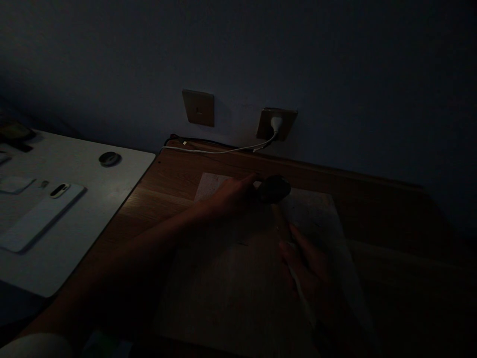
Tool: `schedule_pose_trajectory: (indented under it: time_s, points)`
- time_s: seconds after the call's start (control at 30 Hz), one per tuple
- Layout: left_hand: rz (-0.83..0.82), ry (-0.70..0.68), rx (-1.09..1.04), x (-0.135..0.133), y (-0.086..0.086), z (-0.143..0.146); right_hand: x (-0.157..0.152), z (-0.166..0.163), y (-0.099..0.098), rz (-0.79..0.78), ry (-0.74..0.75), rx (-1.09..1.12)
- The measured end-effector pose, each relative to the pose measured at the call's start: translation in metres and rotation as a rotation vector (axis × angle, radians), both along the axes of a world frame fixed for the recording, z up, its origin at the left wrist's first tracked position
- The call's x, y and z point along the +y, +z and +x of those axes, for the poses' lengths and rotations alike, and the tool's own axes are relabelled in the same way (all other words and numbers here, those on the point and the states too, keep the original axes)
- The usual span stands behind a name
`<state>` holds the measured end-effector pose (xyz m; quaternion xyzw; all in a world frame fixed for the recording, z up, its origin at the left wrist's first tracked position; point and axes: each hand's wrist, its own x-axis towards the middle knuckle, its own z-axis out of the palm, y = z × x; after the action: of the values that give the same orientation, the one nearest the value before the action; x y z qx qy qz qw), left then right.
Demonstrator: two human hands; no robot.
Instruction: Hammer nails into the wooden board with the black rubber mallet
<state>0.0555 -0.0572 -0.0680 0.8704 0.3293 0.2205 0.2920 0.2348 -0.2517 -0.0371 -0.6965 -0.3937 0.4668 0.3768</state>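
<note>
The scene is very dark. My right hand (303, 263) is wrapped round the light handle of a hammer (274, 190), whose dark, thick head points away from me. Beside that head, on its left, my left hand (234, 193) rests low over a pale board (223, 288). Its fingers are drawn together, and the tips disappear in shadow by the hammer head, so whatever they pinch is hidden. A small dark sliver (243, 243) lies on the board between the two hands.
The board lies on a brown wooden table (160, 194) against the wall. A white plug (276, 123) sits in a wall socket, its cable (223, 151) trailing left. To the left, a white table (93, 199) carries a phone (40, 219) and a round dark lid (109, 158).
</note>
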Motion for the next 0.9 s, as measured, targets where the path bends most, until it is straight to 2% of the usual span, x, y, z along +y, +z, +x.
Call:
schedule_pose_trajectory:
  time_s: [0.27,0.4,0.47,0.57,0.67,0.73,0.9]
  points:
    - [-0.003,-0.009,0.031,-0.002,0.003,-0.001,0.001,0.002,-0.003,0.029,-0.013,-0.02]
    - [0.062,-0.03,0.084,0.001,0.002,-0.001,0.003,0.005,-0.002,0.008,0.023,-0.011]
    - [0.155,-0.057,0.109,0.0,0.005,-0.001,0.005,0.005,0.0,0.039,-0.046,0.017]
    - [0.391,-0.113,0.122,-0.006,0.012,0.002,0.007,0.004,0.007,0.103,-0.197,0.059]
    - [0.585,-0.268,0.148,-0.02,0.019,0.012,0.009,0.006,0.014,0.176,-0.281,0.085]
    - [0.654,-0.359,0.213,-0.031,0.023,0.023,0.01,0.008,0.017,0.214,-0.332,0.128]
    - [0.689,-0.379,0.401,-0.05,0.027,0.052,0.011,0.013,0.017,0.222,-0.379,0.225]
